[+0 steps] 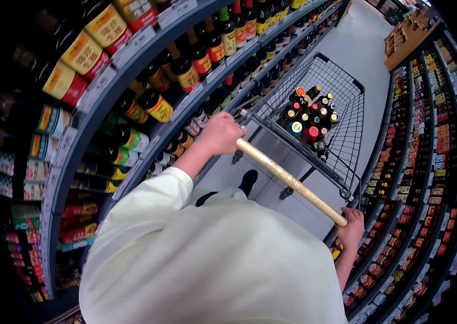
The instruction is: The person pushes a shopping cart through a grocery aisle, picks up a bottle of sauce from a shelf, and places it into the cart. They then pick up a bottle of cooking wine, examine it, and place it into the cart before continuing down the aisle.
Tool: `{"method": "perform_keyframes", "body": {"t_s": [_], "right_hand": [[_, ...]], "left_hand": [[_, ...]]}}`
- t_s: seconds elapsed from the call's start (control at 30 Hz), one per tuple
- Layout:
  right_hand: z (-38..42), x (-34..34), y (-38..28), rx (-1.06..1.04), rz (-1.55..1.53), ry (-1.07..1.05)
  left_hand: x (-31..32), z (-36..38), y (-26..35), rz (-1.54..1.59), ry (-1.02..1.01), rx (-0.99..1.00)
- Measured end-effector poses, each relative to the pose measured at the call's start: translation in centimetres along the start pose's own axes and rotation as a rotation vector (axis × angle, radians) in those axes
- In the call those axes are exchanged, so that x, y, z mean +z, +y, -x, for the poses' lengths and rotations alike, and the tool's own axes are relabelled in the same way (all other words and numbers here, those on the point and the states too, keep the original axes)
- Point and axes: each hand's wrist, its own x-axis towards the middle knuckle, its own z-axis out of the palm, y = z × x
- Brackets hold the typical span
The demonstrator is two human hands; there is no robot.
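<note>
While the left hand [222,134] and right hand [351,228] curl closed around the ends of the handle [293,182], the cart [292,144] stands just beyond, between shelves [188,102]; loaded with fragile bottles [313,134], it should roll heavily, best held at both ends.

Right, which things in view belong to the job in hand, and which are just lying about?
In the job:
- left hand and right hand, at the two ends of the handle
- shopping cart
- bottles in the cart

Just around, untouched:
- bottles on the left shelves
- yellow-and-red packages
- wooden display
</note>
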Motion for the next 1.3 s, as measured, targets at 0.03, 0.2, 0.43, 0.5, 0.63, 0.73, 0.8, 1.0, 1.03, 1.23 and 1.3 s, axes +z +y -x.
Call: {"method": "perform_keyframes", "body": {"t_s": [0.03, 0.2, 0.43, 0.5, 0.63, 0.73, 0.8, 1.0, 1.03, 1.23, 1.3], "right_hand": [[-0.7, -0.3, 0.1, 0.007, -0.006, 0.025], [-4.6, -0.1, 2.0, -0.073, -0.030, 0.049], [-10.2, -0.4, 2.9, 0.011, -0.016, 0.057], [-11.7, -0.7, 3.2, 0.029, -0.007, 0.058], [-14.4, -0.6, 4.6, 0.031, 0.027, 0.079], [-16.5, -0.4, 5.7, 0.061, -0.006, 0.085], [-17.7, -0.3, 6.2, 0.055, 0.044, 0.097], [-22.0, -0.7, 8.1, 0.030, 0.078, 0.076], [-22.6, -0.8, 8.5, 0.037, 0.075, 0.080], [-26.3, -1.1, 9.8, 0.028, 0.120, 0.092], [-27.4, -1.1, 10.9, 0.013, 0.111, 0.123]], "left_hand": [[0.2, -0.7, -0.3, -0.047, 0.041, 0.051], [1.9, -4.2, -1.6, -0.020, 0.120, 0.056], [3.8, -9.8, -4.0, 0.030, 0.087, 0.069], [4.0, -11.4, -4.5, 0.031, 0.064, 0.063], [5.1, -14.4, -5.5, 0.053, 0.127, 0.106], [5.6, -16.6, -6.0, 0.023, 0.100, 0.109], [6.0, -18.1, -6.4, 0.041, 0.104, 0.110], [7.7, -22.0, -7.2, 0.058, 0.087, 0.088], [7.9, -22.9, -7.3, 0.057, 0.086, 0.096], [9.1, -27.0, -7.9, 0.040, 0.133, 0.091], [9.4, -28.2, -8.1, 0.021, 0.118, 0.072]]}}
